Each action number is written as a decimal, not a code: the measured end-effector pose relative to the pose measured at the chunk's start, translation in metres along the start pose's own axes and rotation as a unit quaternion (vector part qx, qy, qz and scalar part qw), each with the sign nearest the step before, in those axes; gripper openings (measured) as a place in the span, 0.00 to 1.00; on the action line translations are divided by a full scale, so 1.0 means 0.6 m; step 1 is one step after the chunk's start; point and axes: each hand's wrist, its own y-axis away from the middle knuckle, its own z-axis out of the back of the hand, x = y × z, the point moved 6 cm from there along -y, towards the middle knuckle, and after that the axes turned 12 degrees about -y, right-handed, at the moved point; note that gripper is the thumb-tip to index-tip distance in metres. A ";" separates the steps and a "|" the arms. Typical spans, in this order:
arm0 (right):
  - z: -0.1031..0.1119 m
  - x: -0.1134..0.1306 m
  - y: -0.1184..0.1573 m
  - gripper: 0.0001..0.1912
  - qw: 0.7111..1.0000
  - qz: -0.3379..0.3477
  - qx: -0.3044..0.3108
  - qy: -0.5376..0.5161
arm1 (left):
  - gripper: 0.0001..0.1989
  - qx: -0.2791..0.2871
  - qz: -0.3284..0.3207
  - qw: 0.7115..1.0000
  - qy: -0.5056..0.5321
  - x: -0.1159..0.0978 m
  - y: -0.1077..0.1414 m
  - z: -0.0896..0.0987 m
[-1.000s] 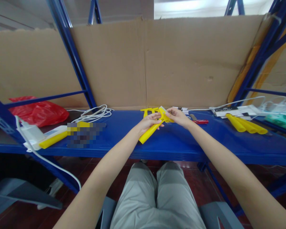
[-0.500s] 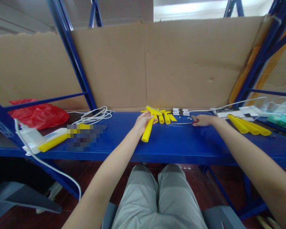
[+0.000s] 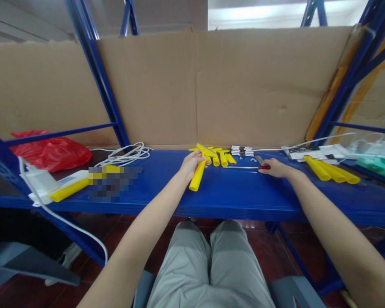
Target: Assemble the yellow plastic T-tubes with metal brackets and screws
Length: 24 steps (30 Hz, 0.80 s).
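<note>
My left hand (image 3: 191,164) is closed around a yellow T-shaped scraper (image 3: 197,175), its tubular handle slanting down toward me and its wide head pointing away. My right hand (image 3: 274,167) is closed on the dark red handle of a screwdriver (image 3: 244,167), whose long thin shaft points left, low over the blue tabletop. A flat grey strip (image 3: 259,160) shows just beyond the right fingers; whether they touch it I cannot tell. Between the hands lie several more yellow scraper pieces (image 3: 223,158), a stack of small white-and-black boxes (image 3: 242,151) and some tiny metallic bits (image 3: 253,160).
Several yellow tubes (image 3: 332,172) lie at the right beside a white power strip (image 3: 303,152). Coiled white cable (image 3: 128,155), a red plastic bag (image 3: 53,152) and another yellow tube (image 3: 70,189) are on the left. A cardboard panel (image 3: 237,90) backs the blue shelf (image 3: 167,184).
My right hand has shifted slightly right and lower, and more of the screwdriver's handle and the grey strip now shows. My left hand keeps the scraper in nearly the same place.
</note>
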 end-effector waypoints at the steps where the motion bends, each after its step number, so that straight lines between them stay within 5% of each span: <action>1: -0.002 -0.001 0.000 0.14 1.000 0.003 0.001 0.001 | 0.25 0.001 -0.001 1.000 -0.002 0.000 0.000 0.000; 12: 0.010 0.004 0.006 0.15 0.997 0.049 0.000 -0.066 | 0.26 0.024 0.028 0.999 -0.035 0.016 -0.011 0.004; 24: 0.025 0.082 0.024 0.22 0.955 0.154 -0.076 -0.240 | 0.25 0.046 0.039 0.997 -0.057 0.019 -0.004 -0.005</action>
